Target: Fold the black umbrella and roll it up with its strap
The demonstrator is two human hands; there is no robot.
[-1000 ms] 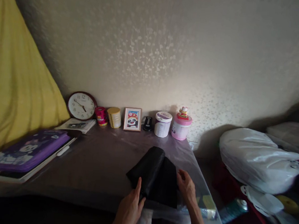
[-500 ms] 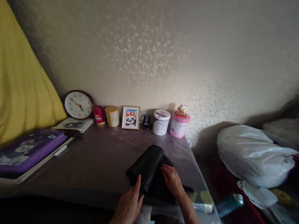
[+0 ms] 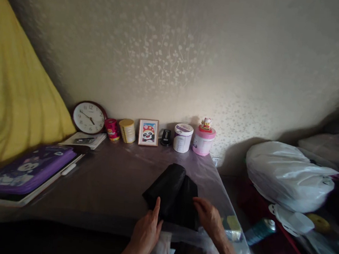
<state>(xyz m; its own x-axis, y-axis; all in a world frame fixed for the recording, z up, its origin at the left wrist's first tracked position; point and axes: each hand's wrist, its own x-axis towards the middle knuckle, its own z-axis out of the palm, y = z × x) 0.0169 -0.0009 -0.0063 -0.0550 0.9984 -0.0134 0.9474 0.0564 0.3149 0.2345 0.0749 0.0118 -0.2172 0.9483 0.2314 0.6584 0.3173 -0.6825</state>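
Note:
A piece of folded black cloth (image 3: 169,191) lies on the table, its left part rolled or bunched thicker and its right part flatter. My left hand (image 3: 146,230) is at the near left edge of this cloth, the index finger stretched over it and the thumb at its edge. The other fingers of that hand curl out of sight. At the cloth's right edge, my right hand (image 3: 209,218) pinches the fabric between thumb and fingertips.
Along the wall stand a clock (image 3: 89,117), several tubs, a panda picture frame (image 3: 148,132) and a lucky cat figure (image 3: 206,124). A purple case (image 3: 27,169) lies left on the table (image 3: 107,177). Right of the table are a white bag (image 3: 287,174) and a spray can (image 3: 261,231).
My right hand has moved right to the cloth's outer edge. The dark strip that stuck out to the right no longer shows there. My left hand stays nearly still.

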